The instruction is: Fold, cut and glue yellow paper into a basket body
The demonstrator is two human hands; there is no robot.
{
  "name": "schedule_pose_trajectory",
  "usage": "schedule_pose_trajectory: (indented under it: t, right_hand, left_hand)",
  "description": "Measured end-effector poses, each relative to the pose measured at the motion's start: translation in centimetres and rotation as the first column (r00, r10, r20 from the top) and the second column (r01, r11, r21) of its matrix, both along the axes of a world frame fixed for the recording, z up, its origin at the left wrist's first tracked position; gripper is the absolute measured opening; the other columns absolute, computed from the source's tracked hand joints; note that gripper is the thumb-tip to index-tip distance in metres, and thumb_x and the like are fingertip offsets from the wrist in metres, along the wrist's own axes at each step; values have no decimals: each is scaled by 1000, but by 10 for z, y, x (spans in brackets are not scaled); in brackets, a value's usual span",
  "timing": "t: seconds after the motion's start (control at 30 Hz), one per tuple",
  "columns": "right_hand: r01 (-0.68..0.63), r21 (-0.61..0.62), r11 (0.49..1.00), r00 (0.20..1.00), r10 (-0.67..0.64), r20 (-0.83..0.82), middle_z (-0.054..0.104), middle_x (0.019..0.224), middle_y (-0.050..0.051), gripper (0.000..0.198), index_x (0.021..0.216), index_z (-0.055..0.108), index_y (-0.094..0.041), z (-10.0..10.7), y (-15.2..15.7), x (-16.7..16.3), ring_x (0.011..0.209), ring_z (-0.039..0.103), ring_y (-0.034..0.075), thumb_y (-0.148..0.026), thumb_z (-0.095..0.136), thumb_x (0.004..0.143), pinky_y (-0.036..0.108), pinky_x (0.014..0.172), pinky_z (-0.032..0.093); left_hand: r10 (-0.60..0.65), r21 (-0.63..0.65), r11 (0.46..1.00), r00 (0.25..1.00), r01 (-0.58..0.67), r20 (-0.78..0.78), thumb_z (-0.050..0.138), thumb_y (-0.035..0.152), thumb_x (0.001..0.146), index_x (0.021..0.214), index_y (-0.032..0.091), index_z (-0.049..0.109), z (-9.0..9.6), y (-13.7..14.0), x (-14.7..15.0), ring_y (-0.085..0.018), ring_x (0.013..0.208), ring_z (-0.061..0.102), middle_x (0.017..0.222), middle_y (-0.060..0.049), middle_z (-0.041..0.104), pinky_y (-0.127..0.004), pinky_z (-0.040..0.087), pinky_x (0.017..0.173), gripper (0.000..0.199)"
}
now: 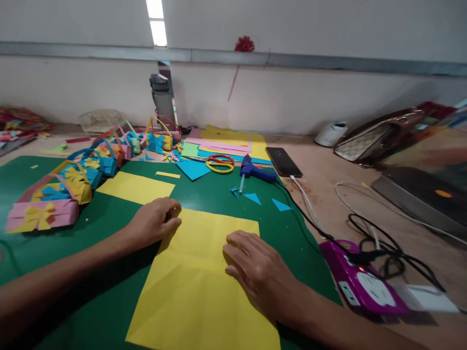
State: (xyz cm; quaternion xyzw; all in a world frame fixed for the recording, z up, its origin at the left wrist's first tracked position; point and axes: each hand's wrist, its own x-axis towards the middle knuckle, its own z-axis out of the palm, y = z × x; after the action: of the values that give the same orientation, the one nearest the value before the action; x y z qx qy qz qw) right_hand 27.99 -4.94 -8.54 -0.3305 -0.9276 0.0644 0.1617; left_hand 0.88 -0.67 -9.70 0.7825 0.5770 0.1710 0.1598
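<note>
A large yellow paper sheet (197,291) with faint fold creases lies on the green mat in front of me. At its upper left edge is my left hand (155,221), with thumb and forefinger curved and a gap between them; nothing shows in that gap. My right hand (260,267) rests on the sheet's right side, palm down, its fingers loosely bent and holding nothing. Beyond my left hand lies a smaller yellow paper piece (136,187). A blue glue gun (255,171) and scissors (221,164) with red and yellow handles lie farther back.
Several small paper baskets (45,214) with bows line the left. Stacked coloured paper (233,141), a phone (283,161) and a bottle (162,99) are at the back. Blue scraps (280,204) dot the green mat (109,282). At right sit a purple power strip (365,277), cables and a bag (375,133).
</note>
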Motion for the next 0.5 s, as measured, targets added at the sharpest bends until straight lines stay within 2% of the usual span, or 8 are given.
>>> schedule_pose_trajectory:
  t: [0.1,0.17,0.37,0.5]
  right_hand:
    - [-19,-18,1000,999,19,-42,60,94,10,10,92,56,-16,-1,2,0,93,55,22,-13,50,86,38,80,45]
    - [-40,-17,999,997,39,-65,60,96,11,11,96,56,-16,-3,3,2,95,55,23,-15,50,87,38,81,45]
    - [-83,53,995,994,86,-66,63,100,11,20,105,56,-15,-10,10,19,102,56,24,-21,42,92,43,91,39]
    - [-52,98,994,998,55,-37,65,100,11,22,107,56,-16,-11,15,26,102,58,24,-20,39,93,45,94,36]
  left_hand:
    - [-21,-53,998,1000,21,0,52,29,76,77,19,54,8,3,4,-19,67,53,71,-2,56,-27,37,56,11]
    - [-34,-80,996,999,36,16,53,28,75,72,19,52,8,3,6,-17,65,52,70,-1,56,-26,37,55,9]
    - [7,-21,1000,970,-2,243,48,25,84,76,19,51,-6,-8,6,-13,63,51,70,1,54,-24,40,59,10]
    - [31,27,999,966,-40,256,49,25,87,93,18,55,-11,-15,5,-13,68,53,79,-1,58,-25,43,62,11]
